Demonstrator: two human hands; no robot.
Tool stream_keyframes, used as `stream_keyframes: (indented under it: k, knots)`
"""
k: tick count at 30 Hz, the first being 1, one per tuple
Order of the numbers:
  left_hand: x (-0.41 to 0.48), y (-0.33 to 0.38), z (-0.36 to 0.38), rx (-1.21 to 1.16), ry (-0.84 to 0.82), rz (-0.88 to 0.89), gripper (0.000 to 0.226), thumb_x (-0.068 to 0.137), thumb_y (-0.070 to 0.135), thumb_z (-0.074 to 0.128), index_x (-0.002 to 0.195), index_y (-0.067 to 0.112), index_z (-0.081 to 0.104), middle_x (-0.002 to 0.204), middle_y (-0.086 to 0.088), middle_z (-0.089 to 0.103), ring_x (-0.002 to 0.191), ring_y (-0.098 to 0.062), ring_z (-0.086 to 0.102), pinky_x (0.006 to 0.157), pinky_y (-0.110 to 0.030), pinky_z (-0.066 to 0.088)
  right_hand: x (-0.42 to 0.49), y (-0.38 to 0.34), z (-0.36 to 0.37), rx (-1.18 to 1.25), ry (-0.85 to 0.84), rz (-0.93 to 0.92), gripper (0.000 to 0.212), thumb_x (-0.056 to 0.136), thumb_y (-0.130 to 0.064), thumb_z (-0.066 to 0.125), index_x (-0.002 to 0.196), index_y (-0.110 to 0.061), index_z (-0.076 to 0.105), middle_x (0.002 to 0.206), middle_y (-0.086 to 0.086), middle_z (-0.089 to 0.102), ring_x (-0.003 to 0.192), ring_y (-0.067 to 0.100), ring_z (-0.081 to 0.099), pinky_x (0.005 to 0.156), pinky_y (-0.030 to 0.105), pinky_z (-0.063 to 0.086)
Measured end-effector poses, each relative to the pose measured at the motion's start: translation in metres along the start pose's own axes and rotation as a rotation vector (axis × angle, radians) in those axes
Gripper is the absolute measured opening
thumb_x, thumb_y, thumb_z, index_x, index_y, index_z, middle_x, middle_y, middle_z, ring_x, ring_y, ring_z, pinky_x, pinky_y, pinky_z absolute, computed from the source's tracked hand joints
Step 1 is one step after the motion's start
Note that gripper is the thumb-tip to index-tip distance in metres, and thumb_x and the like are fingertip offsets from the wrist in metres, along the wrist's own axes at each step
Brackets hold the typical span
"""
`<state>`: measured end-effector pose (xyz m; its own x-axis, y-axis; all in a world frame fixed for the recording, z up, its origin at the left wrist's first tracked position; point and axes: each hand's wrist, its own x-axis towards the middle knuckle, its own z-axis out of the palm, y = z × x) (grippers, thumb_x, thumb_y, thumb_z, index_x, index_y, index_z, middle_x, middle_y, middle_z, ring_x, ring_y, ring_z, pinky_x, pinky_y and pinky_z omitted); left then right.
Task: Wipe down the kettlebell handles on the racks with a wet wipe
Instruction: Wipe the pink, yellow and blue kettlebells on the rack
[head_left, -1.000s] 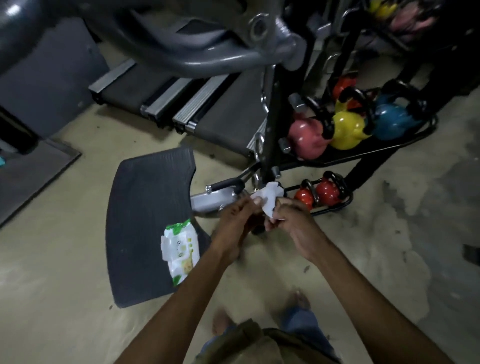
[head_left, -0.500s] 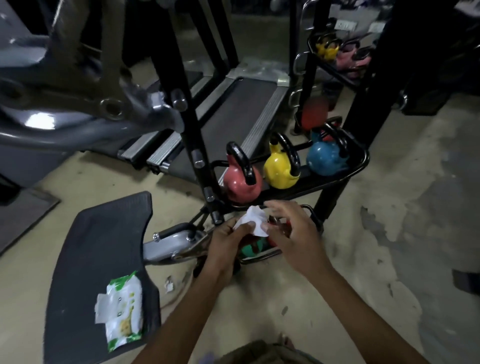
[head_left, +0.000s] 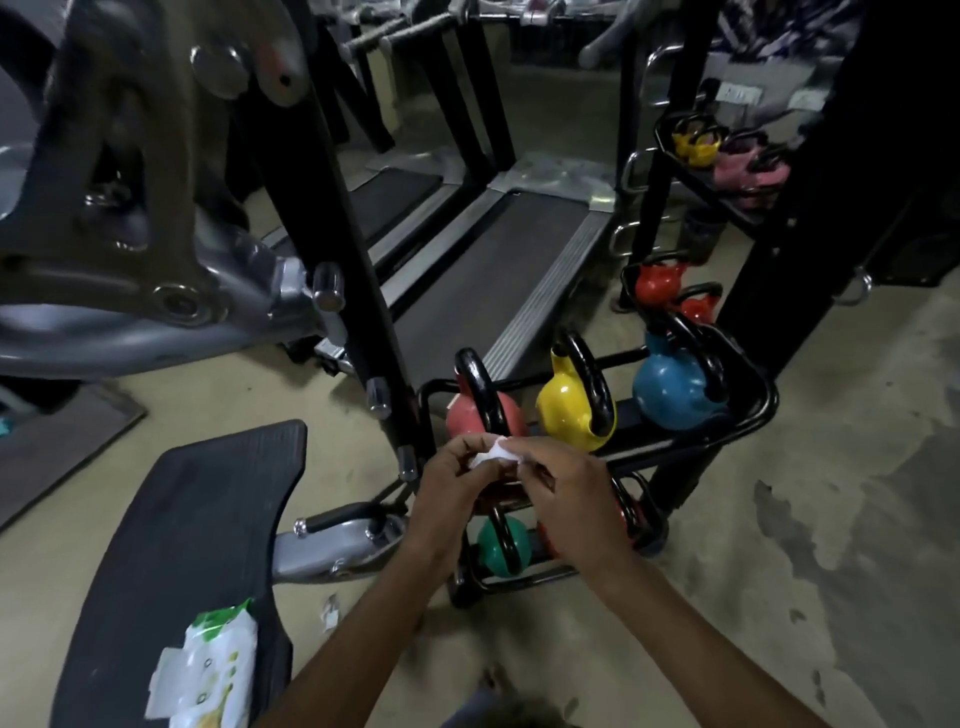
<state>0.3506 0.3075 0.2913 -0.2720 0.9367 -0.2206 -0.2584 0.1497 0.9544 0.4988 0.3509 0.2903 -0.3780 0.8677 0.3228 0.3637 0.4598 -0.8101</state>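
Both my hands hold a small bunched white wet wipe (head_left: 492, 453) in front of the near rack. My left hand (head_left: 451, 486) pinches its left side and my right hand (head_left: 563, 493) pinches its right side. Just behind them on the black rack (head_left: 748, 421) stand a pink kettlebell (head_left: 470, 410), a yellow kettlebell (head_left: 569, 410) and a blue kettlebell (head_left: 670, 389), each with a black handle. A green kettlebell (head_left: 501, 545) sits on the lower shelf, partly hidden by my hands. A second rack (head_left: 675, 150) farther right carries red, yellow and pink kettlebells.
A pack of wet wipes (head_left: 208, 670) lies on a dark rubber mat (head_left: 192, 519) at lower left. A grey exercise machine (head_left: 130, 270) looms at left, with treadmills (head_left: 493, 249) behind. Black upright posts (head_left: 353, 260) stand beside the rack. The floor is bare concrete.
My view has risen and moved closer to the rack. The wipe, spread wider before, is now bunched smaller between both hands, which sit higher against the pink kettlebell.
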Motion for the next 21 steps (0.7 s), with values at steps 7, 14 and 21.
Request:
stream_keyframes:
  k: [7, 14, 21]
  knots:
    - [0.057, 0.009, -0.014, 0.510, 0.160, 0.279, 0.038, 0.090, 0.013, 0.077, 0.125, 0.024, 0.068, 0.127, 0.011, 0.069, 0.117, -0.006, 0.066, 0.099, -0.037, 0.057, 0.113, 0.027, -0.012, 0.086, -0.036, 0.150, 0.025, 0.095, -0.009, 0.070, 0.117, -0.020, 0.079, 0.108, -0.011, 0.077, 0.099, 0.001, 0.071, 0.088, 0.020, 0.056]
    - [0.087, -0.003, -0.020, 0.999, 0.028, 0.295, 0.095, 0.085, 0.014, 0.083, 0.163, 0.025, 0.028, 0.169, 0.013, 0.018, 0.153, -0.003, 0.021, 0.111, 0.002, 0.010, 0.248, 0.061, 0.043, -0.153, -0.342, 0.103, 0.022, 0.093, -0.004, 0.062, 0.104, -0.007, 0.080, 0.104, 0.010, 0.079, 0.099, 0.021, 0.072, 0.080, 0.018, 0.047]
    - [0.093, -0.010, -0.017, 1.178, 0.113, 0.320, 0.097, 0.080, 0.017, 0.086, 0.161, 0.021, 0.034, 0.169, 0.006, 0.025, 0.155, -0.014, 0.026, 0.127, -0.033, 0.026, 0.295, 0.058, 0.093, -0.534, -0.963, -0.107, 0.030, 0.096, -0.013, 0.054, 0.111, 0.000, 0.077, 0.116, 0.022, 0.074, 0.109, 0.040, 0.069, 0.092, 0.041, 0.054]
